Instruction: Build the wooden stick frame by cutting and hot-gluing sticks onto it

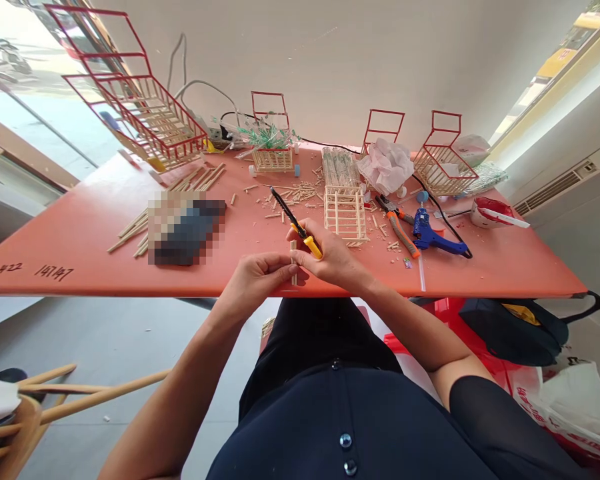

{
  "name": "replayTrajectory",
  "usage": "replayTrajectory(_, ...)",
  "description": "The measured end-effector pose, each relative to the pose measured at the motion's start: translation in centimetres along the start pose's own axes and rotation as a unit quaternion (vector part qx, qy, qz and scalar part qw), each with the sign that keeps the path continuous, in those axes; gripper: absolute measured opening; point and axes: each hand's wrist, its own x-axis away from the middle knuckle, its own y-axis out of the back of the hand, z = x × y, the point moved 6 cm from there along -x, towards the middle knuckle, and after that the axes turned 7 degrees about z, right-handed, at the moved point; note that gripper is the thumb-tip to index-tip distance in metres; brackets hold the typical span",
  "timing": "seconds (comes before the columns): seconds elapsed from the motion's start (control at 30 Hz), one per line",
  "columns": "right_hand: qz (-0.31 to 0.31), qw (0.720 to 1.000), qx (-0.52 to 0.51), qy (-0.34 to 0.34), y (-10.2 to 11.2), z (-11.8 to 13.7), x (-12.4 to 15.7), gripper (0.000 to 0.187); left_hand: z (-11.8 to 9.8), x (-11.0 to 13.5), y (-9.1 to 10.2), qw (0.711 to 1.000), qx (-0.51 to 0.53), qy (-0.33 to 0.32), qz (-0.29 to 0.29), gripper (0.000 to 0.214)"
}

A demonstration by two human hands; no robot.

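Two bare hands meet at the near edge of the orange-red table [100,270], just below the centre of the frame. Left hand [257,279]: thumb and fingers pinching the short pale wooden sticks [294,277], held upright side by side; exact count unclear. Right hand [333,252]: fingers closed around a slim black-and-yellow cutter [289,212], its dark end angled up and left; thumb and fingertips also at the sticks' upper part.

Surroundings: pale wooden lattice frame [345,215] right of centre, loose pale wooden offcuts [300,195] above the hands, blue glue gun [426,231] at right.

Step in hand, as judged: gathering or aligning the short pieces, cutter parked in the grip. Next move likely calls for a steady left pinch, ends level, and the blade kept clear of the fingers.
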Motion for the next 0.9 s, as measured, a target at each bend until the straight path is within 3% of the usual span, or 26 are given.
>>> replayTrajectory(0.1,0.003,1.0,0.007,0.001,0.1,0.0,0.0,0.026,0.6,0.0,-0.2,0.998,0.056,0.021,0.001,0.051)
replayTrajectory(0.3,-0.007,0.998,0.055,-0.004,0.4,0.2,0.0,0.026,1.1,-0.5,-0.8,0.992,0.125,-0.012,-0.021,0.046)
replayTrajectory(0.6,-0.018,0.996,0.084,-0.014,0.3,0.5,0.8,0.026,0.6,-0.5,-1.0,0.987,0.152,0.012,-0.05,0.047)
replayTrajectory(0.9,-0.006,0.999,0.045,-0.016,0.3,0.5,1.9,0.028,0.7,0.2,-1.3,0.988,0.144,0.055,-0.032,0.055)
